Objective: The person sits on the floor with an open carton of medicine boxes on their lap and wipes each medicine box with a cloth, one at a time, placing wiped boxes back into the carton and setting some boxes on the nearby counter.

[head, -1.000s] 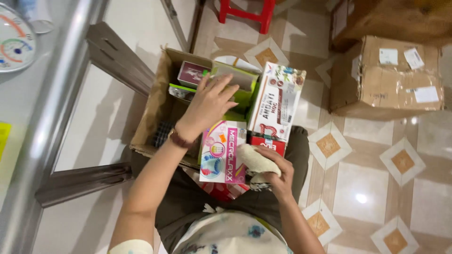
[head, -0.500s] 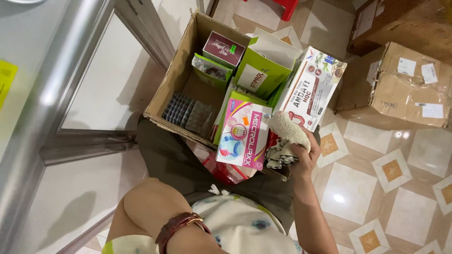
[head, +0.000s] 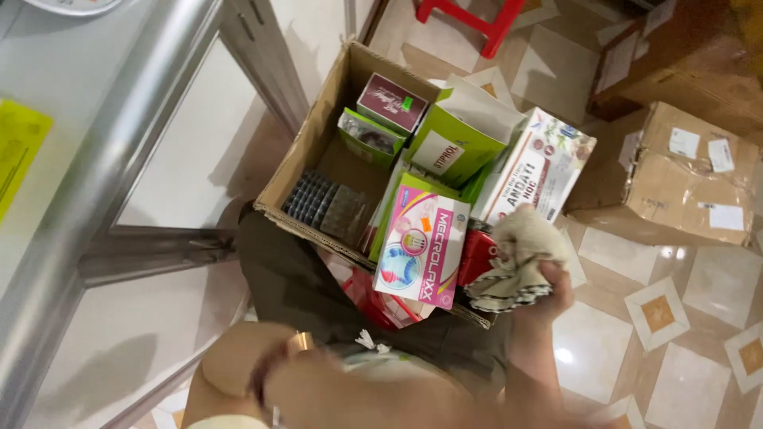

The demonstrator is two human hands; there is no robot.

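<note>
Our right hand [head: 548, 290] is closed around a crumpled cloth [head: 517, 258], pale with a dark checked edge, holding it at the near right corner of the open cardboard box [head: 306, 155] that rests on our lap. The cloth bunches above the fingers and touches the red packet [head: 477, 254] just beside it. Our left hand [head: 318, 385] is drawn back close to the body at the bottom of the view, blurred, so we cannot tell how far it is open or whether it has anything in it; it is well apart from the box.

Inside the box we see a pink and white carton [head: 421, 250] standing tilted at the near edge, just left of the cloth. Behind it stands a green carton [head: 461, 139] with its flap open, and to its right a white carton [head: 536, 167] with red print leans out over the box's right side. A maroon carton [head: 391, 102] lies at the far end, with a small green pack [head: 367, 137] beside it. Dark blister strips [head: 324, 205] lie flat on the box floor at the left.

On the tiled floor [head: 675, 302] to the right sits a taped brown parcel [head: 683, 175]; a red stool [head: 477, 20] stands beyond the box. A metal frame [head: 119, 159] runs along the left.
</note>
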